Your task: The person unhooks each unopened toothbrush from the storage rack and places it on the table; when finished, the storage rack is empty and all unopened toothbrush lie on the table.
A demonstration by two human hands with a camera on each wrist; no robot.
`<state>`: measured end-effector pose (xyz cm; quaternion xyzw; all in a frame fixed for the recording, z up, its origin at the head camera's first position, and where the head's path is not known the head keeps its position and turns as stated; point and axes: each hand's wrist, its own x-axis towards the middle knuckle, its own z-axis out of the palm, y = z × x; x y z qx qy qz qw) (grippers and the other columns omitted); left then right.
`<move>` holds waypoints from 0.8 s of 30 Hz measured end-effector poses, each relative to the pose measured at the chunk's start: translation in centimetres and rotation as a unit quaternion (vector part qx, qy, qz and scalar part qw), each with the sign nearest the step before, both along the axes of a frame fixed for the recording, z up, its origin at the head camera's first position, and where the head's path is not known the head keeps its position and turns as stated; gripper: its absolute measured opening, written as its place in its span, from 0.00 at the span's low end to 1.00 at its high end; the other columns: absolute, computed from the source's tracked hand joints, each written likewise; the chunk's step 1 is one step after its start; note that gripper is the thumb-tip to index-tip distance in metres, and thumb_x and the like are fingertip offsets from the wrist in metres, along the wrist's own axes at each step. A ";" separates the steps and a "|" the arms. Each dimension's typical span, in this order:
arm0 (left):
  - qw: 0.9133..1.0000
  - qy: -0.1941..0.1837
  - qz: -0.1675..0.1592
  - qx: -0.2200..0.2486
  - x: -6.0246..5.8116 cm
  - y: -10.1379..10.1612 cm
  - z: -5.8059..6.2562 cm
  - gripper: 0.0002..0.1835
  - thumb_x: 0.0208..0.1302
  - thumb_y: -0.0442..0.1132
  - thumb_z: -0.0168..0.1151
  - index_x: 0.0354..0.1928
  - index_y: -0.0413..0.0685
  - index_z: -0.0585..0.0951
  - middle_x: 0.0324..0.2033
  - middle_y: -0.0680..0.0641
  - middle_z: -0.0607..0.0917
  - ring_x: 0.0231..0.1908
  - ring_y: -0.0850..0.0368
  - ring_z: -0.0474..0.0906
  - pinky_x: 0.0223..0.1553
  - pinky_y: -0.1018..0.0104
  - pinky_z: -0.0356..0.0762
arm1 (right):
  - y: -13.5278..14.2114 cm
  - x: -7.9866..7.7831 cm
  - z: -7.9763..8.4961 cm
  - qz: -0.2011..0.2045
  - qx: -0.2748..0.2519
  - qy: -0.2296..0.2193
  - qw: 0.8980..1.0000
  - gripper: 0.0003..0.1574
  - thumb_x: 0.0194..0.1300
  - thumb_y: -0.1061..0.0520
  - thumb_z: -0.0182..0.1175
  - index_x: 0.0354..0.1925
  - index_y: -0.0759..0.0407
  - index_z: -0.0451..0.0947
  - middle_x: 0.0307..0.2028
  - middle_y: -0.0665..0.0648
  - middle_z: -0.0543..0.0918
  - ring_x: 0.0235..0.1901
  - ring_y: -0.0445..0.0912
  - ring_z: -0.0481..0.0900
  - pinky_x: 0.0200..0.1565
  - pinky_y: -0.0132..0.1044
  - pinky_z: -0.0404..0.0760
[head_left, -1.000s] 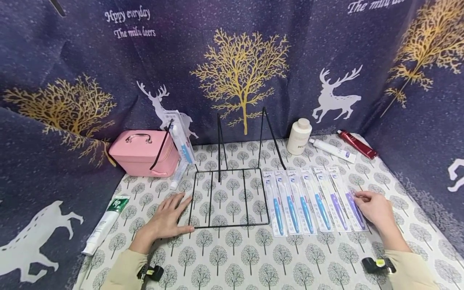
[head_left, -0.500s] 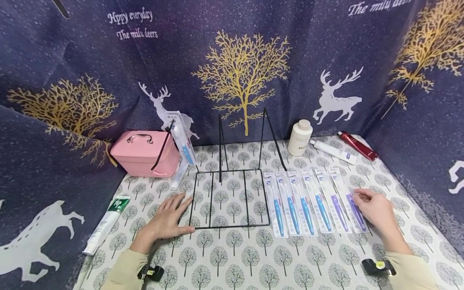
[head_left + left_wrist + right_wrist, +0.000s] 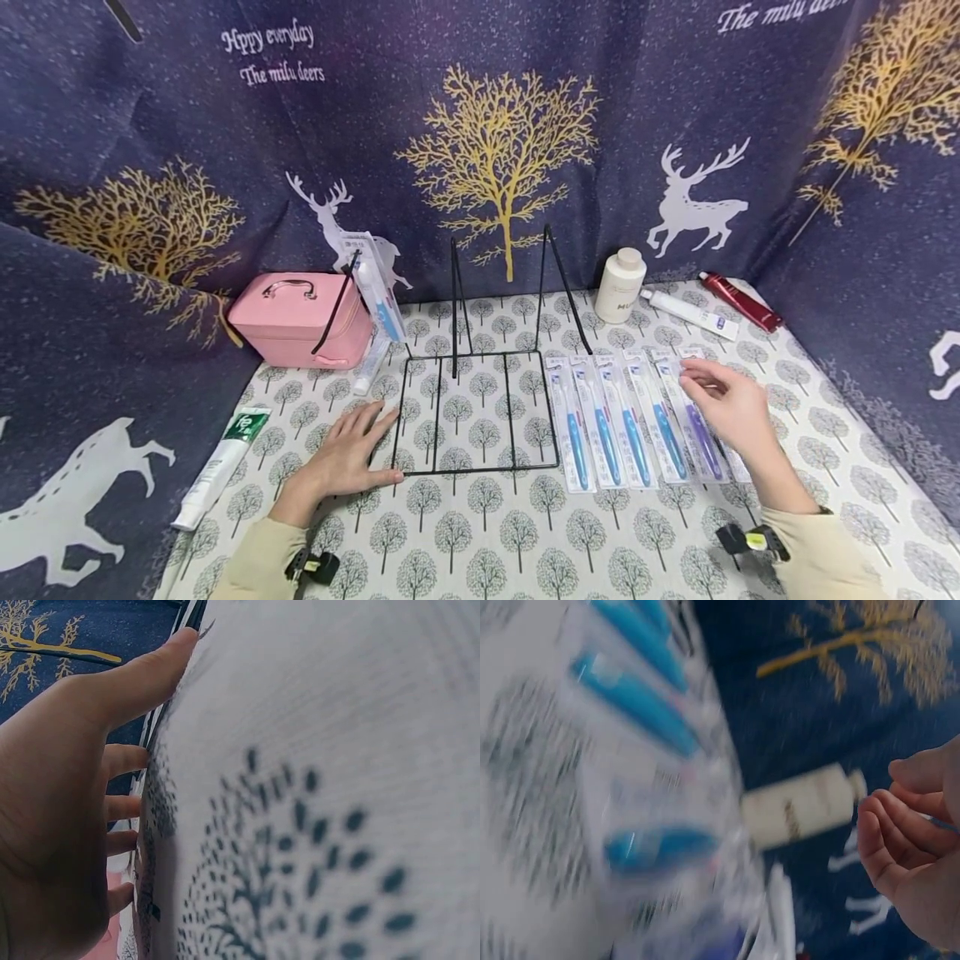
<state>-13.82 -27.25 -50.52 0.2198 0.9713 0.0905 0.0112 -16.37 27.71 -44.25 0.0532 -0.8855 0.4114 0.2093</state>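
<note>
My right hand (image 3: 731,412) is raised over the right end of a row of packaged toothbrushes, fingers loosely bent and holding nothing. Its fingertips overlap the upper part of a purple toothbrush (image 3: 702,437) in the head view, and it hides most of the rightmost pack. Several blue toothbrushes (image 3: 604,442) lie side by side left of that. In the right wrist view, a gap shows between thumb and fingertips. My left hand (image 3: 341,458) rests with spread fingers on the cloth, touching the left edge of a black wire rack (image 3: 474,470); its thumb lies at the front-left corner.
A pink case (image 3: 300,321) stands back left, beside an upright packaged toothbrush (image 3: 378,300) on the rack's left hook. A green-and-white tube (image 3: 225,467) lies far left. A cream bottle (image 3: 620,287), white tube (image 3: 688,313) and red tube (image 3: 741,301) are back right.
My right hand has moved up and left from the right edge of the rightmost toothbrush pack to over the row's end. The left hand has stayed still.
</note>
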 end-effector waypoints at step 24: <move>1.000 0.008 -0.001 -0.008 -0.2 -0.2 -0.3 0.55 0.43 0.78 0.50 0.70 0.56 0.54 0.69 0.41 0.53 0.66 0.37 0.51 0.63 0.35 0.49 | -16.4 -3.6 5.1 0.301 -0.155 0.049 0.940 0.18 0.55 0.71 0.59 0.47 0.74 0.74 0.40 0.72 0.80 0.38 0.57 0.80 0.42 0.33 0.81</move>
